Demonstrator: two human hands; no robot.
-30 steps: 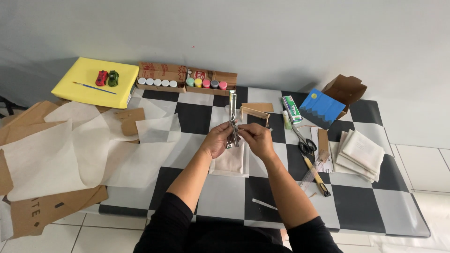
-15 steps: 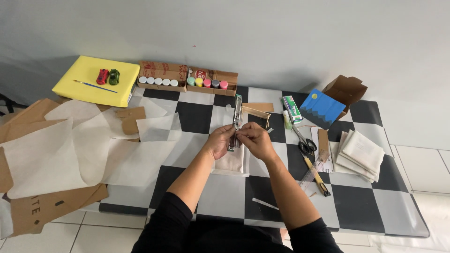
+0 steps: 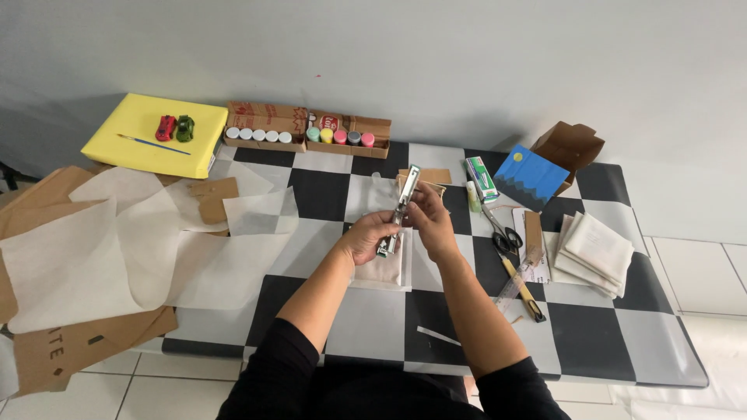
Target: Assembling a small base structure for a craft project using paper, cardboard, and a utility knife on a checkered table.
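While both forearms reach out from the near edge of the bench (image 3: 591,342), the 2 hands meet over its middle around 1 thing: a long, silvery metal stapler (image 3: 398,211), swung open. Its long axis runs from low and near, at the left hand (image 3: 366,237), up and away to a tip that rises above the right hand (image 3: 428,218). The left hand's grip is closed about the lower end, fingers curled under it; the right hand's grip pinches the upper arm of the tool from the right side, thumb and fingertips shut on it. Both hands touch the stapler, the left nearer its base, the right nearer its free tip.

Just under the hands lies a pale folded cloth (image 3: 385,268). To the right, scissors (image 3: 502,233) and a stack of folded cloths (image 3: 595,253) lie well apart from the hands. Farther off, a row of paint pots (image 3: 296,136) and a yellow board (image 3: 148,144) sit by the wall.
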